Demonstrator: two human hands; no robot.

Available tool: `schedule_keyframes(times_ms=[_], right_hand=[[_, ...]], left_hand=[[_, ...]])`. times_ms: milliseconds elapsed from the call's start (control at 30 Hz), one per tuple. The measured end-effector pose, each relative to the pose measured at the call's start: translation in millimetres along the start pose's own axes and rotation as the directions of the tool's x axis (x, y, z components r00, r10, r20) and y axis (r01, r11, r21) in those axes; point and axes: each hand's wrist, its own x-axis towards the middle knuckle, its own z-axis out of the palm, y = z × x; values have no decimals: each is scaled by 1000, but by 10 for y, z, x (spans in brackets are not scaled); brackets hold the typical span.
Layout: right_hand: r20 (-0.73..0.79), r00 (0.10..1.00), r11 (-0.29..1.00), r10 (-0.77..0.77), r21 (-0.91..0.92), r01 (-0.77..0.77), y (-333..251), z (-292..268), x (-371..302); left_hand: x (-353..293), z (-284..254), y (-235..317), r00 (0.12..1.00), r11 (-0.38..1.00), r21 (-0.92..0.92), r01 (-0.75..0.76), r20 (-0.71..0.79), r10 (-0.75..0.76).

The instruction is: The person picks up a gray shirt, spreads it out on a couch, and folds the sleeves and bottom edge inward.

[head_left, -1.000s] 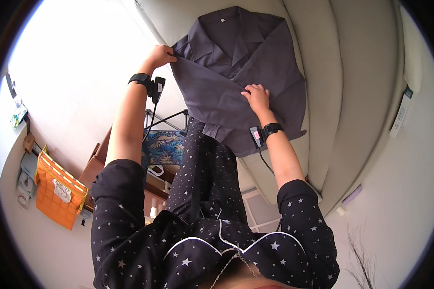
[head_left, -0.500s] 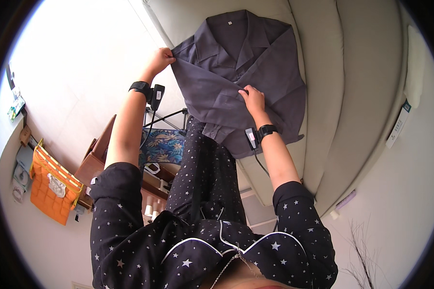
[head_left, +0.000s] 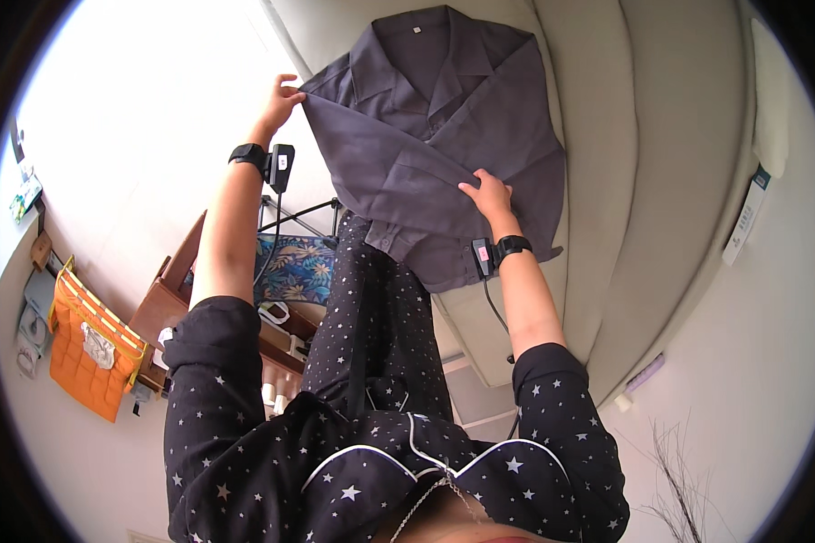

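Observation:
A dark grey collared shirt (head_left: 398,154) lies front up on a beige cushioned surface, its collar at the far end. Both sleeves are folded across its front. At the shirt's far left corner, by the shoulder fold, my left hand (head_left: 282,101) pinches the cloth between thumb and finger, the other fingers lifted away. My right hand (head_left: 491,195) rests on the sleeve over the lower right front, thumb and forefinger apart. What lies under its curled outer fingers is hidden. Each wrist wears a black strap with a small cabled device.
The padded beige surface (head_left: 598,136) curves along the right. Beyond its edge lies a white box (head_left: 747,222). At the left are a blue leaf-patterned folding stool (head_left: 294,270), a brown wooden piece of furniture (head_left: 167,303) and an orange quilted cushion (head_left: 91,348). Bare twigs (head_left: 684,489) stand lower right.
My right hand has let go of the sleeve's end and shifted right and nearer, its fingers spreading. My left hand keeps its pinch; some of its fingers have lifted. The view has shifted slightly.

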Motion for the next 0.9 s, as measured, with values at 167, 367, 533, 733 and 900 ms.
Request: schedule_keyframes(times_ms=[167, 367, 533, 733, 900], right_hand=[[-109, 990, 995, -90, -53, 85, 297, 150, -100], [-158, 985, 998, 64, 27, -60, 424, 306, -206], [-186, 981, 997, 54, -36, -62, 731, 423, -344], [-194, 978, 991, 81, -91, -100, 1081, 701, -504], [-296, 955, 996, 14, -76, -39, 1210, 915, -516]], left_hand=[[-376, 284, -87, 939, 931, -147, 335, -29, -342], [-991, 584, -680, 912, 910, -83, 405, 110, -396], [-1621, 1027, -831, 890, 892, -61, 448, 127, -438], [-1922, 1171, -1484, 953, 919, -256, 300, 37, -301], [-1989, 1151, -1533, 955, 893, -364, 264, -29, -295]])
